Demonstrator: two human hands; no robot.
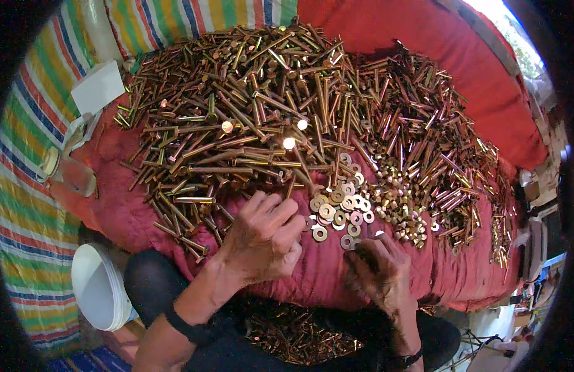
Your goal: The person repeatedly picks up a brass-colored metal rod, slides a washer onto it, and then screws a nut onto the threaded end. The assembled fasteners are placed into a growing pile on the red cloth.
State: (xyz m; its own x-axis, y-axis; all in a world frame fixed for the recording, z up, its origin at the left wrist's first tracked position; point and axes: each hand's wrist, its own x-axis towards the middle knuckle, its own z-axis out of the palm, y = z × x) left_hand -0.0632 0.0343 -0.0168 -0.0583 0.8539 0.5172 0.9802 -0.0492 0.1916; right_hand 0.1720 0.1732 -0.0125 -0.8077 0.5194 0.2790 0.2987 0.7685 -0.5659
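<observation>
My left hand (262, 239) is closed, its fingers curled at the near edge of a big heap of long bronze-coloured bolts (237, 111). Whatever lies inside that fist is hidden from view. To the right, my right hand (383, 273) bends its fingers inward beside a small pile of flat round washers (339, 217). Its fingertips are close to the nearest washers, and I cannot make out what is pinched in them. Small hex nuts (401, 208) lie just right of the washers. All of this rests on a red cloth (445, 273).
Shorter bolts (448, 167) spread along the right side. More metal pieces (293, 335) lie below, between my legs. At the left are a white bucket (101, 288), a clear jar (75, 177) on its side and a white card (98, 88), against striped sheeting (33, 211).
</observation>
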